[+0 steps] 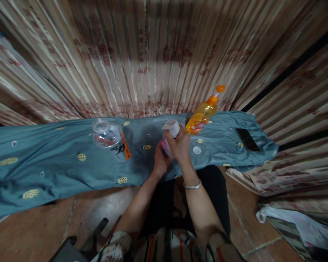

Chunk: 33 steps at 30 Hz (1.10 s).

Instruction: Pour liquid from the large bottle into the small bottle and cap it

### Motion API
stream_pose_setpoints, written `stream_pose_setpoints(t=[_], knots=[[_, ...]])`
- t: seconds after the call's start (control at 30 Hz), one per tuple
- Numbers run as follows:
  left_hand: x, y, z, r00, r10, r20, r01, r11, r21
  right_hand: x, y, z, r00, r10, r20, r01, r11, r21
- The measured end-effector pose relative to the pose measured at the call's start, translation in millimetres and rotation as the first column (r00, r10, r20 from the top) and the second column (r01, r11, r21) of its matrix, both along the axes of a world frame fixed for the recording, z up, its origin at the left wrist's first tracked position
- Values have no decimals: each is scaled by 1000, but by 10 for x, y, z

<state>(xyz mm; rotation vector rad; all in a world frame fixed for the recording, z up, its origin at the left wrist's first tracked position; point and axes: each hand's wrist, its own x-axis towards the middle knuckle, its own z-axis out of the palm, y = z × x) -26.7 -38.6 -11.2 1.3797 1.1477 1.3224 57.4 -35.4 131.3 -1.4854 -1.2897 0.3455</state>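
Both your hands met over the cloth-draped surface: right hand clamped on a white cloth wad, left hand gripping a small pink-labelled container.

My right hand and left hand cover most of the small bottle, so its label and shape are unreadable; I only see a white top and a bit of pink. Jar label is too small to read. Blue cloth is cut off at left edge. Dark object at bottom is cropped, can't ID.
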Motion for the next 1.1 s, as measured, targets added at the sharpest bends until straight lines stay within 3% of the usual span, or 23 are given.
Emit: stream_pose_setpoints(t=[0.1,0.3,0.43,0.57,0.73,0.83,1.0,1.1], knots=[[-13,-42,0,999,0,-36,-1,1000,-30,-10,-38,-9,1000,3,-15,-3,1000,1],[-80,-67,23,991,-9,-130,7,1000,-15,229,-107,-47,949,289,-125,-293,956,-7],[-86,-97,77,988,-42,-147,44,999,7,344,-105,-69,889,385,-246,-400,916,-13],[-88,-128,92,987,-38,-158,38,999,-2,342,-139,-171,858,379,-346,-407,913,-11],[-119,-128,90,987,-76,-143,76,997,-5,287,-231,-422,802,325,-501,-361,932,27],[-132,-119,97,987,-78,-140,78,997,-7,272,-301,-509,804,291,-518,-325,945,26],[-138,-96,65,986,-69,-149,76,996,39,243,-343,-317,867,326,-377,-332,942,53],[-122,-88,26,988,-62,-139,69,997,45,169,-256,-79,953,228,-200,-224,974,43]])
